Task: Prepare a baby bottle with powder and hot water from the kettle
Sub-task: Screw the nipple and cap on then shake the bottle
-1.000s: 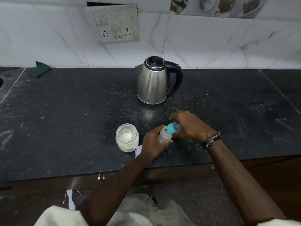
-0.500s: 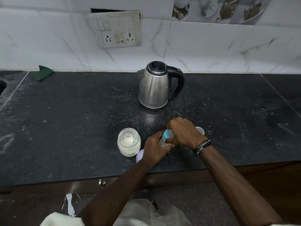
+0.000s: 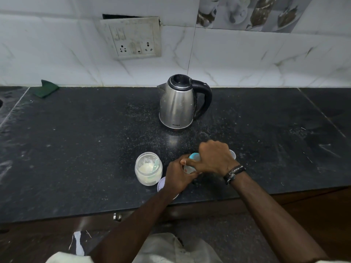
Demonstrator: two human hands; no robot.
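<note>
The small clear baby bottle with the blue screw collar (image 3: 191,163), tilted a second ago, is now standing upright on the black stone counter (image 3: 76,149), between the open glass jar of white powder (image 3: 148,170) and a small white cap. The left hand (image 3: 177,177) is gripping its body, and the right hand (image 3: 215,158) is closing over its collar, probably twisting it.
</note>
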